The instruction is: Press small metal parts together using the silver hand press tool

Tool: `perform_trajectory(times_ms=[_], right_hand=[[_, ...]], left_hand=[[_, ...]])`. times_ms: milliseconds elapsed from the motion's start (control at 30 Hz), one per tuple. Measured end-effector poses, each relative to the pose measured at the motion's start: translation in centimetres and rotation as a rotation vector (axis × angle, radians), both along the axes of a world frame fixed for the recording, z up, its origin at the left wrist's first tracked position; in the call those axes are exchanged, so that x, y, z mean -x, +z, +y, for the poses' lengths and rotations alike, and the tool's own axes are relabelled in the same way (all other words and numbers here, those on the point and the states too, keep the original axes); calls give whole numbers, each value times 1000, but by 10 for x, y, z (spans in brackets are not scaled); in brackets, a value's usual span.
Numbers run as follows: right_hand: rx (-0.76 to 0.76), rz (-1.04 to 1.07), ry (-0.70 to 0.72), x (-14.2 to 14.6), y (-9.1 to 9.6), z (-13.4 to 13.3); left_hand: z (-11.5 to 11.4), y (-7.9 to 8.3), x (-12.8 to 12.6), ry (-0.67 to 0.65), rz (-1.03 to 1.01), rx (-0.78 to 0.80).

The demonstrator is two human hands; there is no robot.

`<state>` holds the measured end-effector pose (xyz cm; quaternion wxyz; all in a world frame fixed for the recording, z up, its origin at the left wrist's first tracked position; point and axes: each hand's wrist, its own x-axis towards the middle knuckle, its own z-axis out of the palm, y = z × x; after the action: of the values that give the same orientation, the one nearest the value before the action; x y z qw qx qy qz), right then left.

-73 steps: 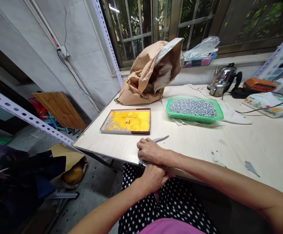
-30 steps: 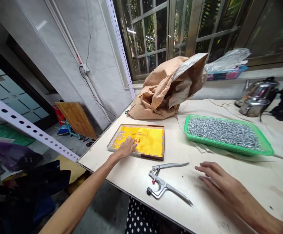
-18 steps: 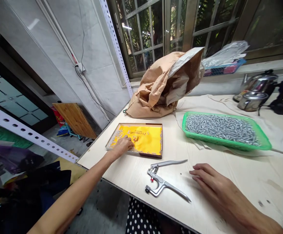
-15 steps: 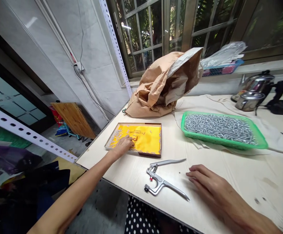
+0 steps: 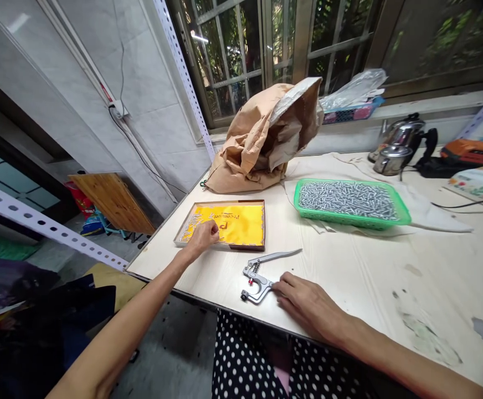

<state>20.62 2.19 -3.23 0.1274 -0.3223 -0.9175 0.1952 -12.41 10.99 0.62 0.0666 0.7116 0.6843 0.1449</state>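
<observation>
My left hand is above the near side of a shallow tray with a yellow printed base. Its fingertips are pinched together, and anything between them is too small to make out. Small metal pieces lie mostly along the tray's left part. Snap-fastener pliers, silver with a spring and a red tip, rest on the table with their jaws toward the left. My right hand covers their lower handle, with its fingers closed about it. The upper handle sticks out freely behind the hand.
A green basket full of small metal pins stands on cloth beyond my right hand. Behind the tray slumps a large brown paper sack. Metal pots and an orange tool are at the back right. The table edge runs close to me.
My right hand has moved left from the bare tabletop onto the lower handle of the pliers. My left hand has drawn its fingers together above the tray. The view has shifted right.
</observation>
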Motion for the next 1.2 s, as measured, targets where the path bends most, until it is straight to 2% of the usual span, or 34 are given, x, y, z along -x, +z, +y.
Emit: perform_trajectory(times_ms=[67, 133, 267, 333, 400, 533, 700, 800, 933, 1200], right_hand=[[10, -12, -39, 4, -1, 0], [13, -20, -76, 5, -4, 1], [-10, -14, -102, 5, -10, 3], [-31, -27, -82, 4, -11, 5], [-60, -61, -66, 3, -11, 6], [-100, -102, -50, 3, -11, 8], [-103, -87, -52, 2, -13, 10], [-85, -92, -56, 2, -13, 10], [-67, -98, -63, 2, -13, 10], [-51, -108, -66, 1, -9, 9]], left_hand=[[-13, 3, -6, 40, -84, 5], [-34, 4, -18, 56, -274, 54], [-86, -6, -50, 101, -734, 289], [-106, -14, -63, 132, -803, 368], [-117, -20, -73, 154, -818, 372], [-121, -27, -84, 123, -672, 310], [-123, -32, -87, -45, -275, 187], [-126, -37, -83, -119, -105, 139], [-131, -40, -79, -124, -7, 140], [-135, -35, -83, -115, 229, 194]])
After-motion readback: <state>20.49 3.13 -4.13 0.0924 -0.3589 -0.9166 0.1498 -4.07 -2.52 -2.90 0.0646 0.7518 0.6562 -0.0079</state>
